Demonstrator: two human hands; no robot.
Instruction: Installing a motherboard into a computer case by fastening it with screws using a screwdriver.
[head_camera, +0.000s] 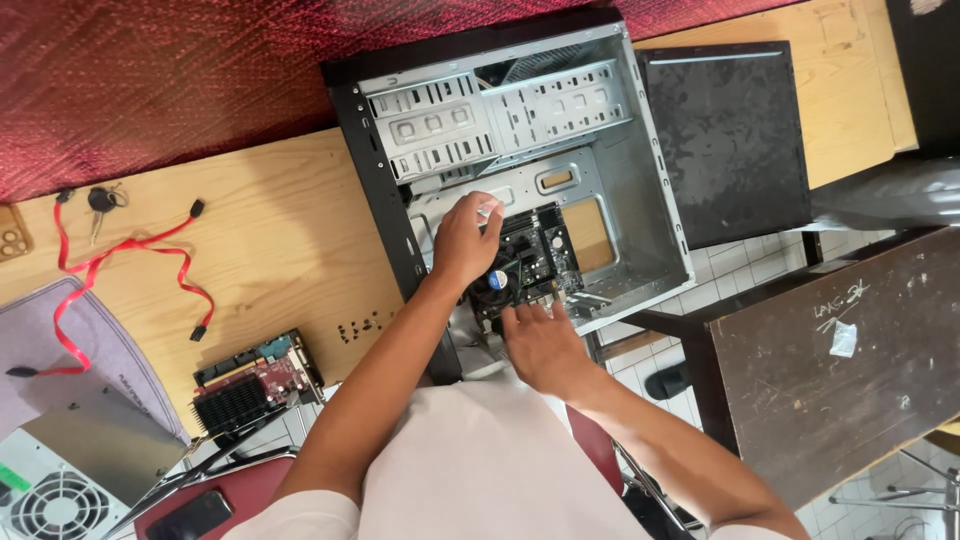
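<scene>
Head view: the motherboard (530, 260) is seated inside the open PC case (640, 200) lying on the wooden table (270, 250). Left hand (465, 240) is curled over the board's upper left corner, gripping its edge. Right hand (540, 345) is laid flat, fingers spread, on the board's near edge. A red graphics card (255, 385) and red cables (130, 260) are seen well apart to the left.

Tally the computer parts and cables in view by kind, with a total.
Open computer case: 1
Motherboard inside it, both hands on it (left hand, right hand): 1
Red expansion card: 1
Power supply: 1
Black side panel: 1
Red data cables: 2, though the tangle makes this uncertain
Total: 7
</scene>
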